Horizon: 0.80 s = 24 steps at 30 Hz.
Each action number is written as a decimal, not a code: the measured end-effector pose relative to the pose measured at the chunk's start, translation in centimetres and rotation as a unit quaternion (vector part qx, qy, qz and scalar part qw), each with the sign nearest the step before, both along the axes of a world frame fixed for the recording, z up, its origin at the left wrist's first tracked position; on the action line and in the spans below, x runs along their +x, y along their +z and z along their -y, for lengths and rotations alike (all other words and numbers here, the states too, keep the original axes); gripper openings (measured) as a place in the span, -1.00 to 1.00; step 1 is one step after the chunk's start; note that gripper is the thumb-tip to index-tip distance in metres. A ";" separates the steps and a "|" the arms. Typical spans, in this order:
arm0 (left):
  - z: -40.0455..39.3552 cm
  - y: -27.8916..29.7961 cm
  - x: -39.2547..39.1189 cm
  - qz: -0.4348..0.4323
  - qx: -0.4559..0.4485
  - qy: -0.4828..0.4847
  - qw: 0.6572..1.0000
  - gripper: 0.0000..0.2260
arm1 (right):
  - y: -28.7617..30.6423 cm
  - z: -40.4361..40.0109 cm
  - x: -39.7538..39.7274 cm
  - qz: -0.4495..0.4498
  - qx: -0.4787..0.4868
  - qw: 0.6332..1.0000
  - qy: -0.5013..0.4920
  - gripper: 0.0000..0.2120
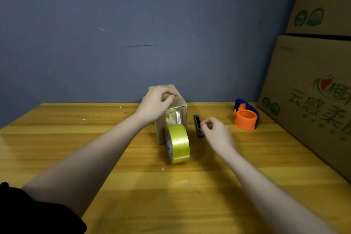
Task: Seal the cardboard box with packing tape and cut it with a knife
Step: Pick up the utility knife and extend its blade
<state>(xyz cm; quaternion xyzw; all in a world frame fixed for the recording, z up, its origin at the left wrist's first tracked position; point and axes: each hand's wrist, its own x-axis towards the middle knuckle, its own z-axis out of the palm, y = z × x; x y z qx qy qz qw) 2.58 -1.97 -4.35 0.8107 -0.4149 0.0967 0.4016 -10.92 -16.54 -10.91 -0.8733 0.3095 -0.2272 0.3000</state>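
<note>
A small cardboard box (181,109) stands in the middle of the wooden table. My left hand (156,104) rests on its top with the fingers curled over the near edge. A strip of tape runs down the box's front face to a yellow roll of packing tape (179,143), which stands on edge against the box. Just right of the box lies a dark knife (198,125). My right hand (216,133) hovers at the knife's near end, fingers loosely curled; I cannot tell whether it touches the knife.
An orange and blue tape dispenser (246,115) stands at the back right of the table (76,138). Large printed cardboard cartons (313,91) are stacked along the right side. A blue-grey wall closes off the far edge.
</note>
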 end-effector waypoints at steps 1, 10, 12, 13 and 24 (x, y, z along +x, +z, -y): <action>0.4 0.6 -0.8 0.014 -0.007 -0.002 1.000 -0.81 | 0.2 1.2 0.5 -0.021 -0.006 1.000 -0.016 -0.84; 9.5 0.7 -8.7 -0.212 -0.014 -0.073 0.974 -0.71 | 0.5 4.8 2.0 -0.102 0.065 0.992 -0.031 -0.77; 11.3 -0.7 -9.3 -0.286 -0.003 -0.037 0.957 -0.63 | 0.3 5.1 1.5 -0.101 0.075 0.992 -0.026 -0.73; 11.8 -1.4 -9.5 -0.320 -0.003 -0.006 0.947 -0.60 | 0.2 5.3 1.4 -0.097 0.088 0.991 -0.022 -0.72; 15.6 -8.6 -7.7 -0.568 -0.111 0.107 0.808 -0.30 | 0.2 5.0 0.9 0.010 0.401 0.916 0.028 -0.69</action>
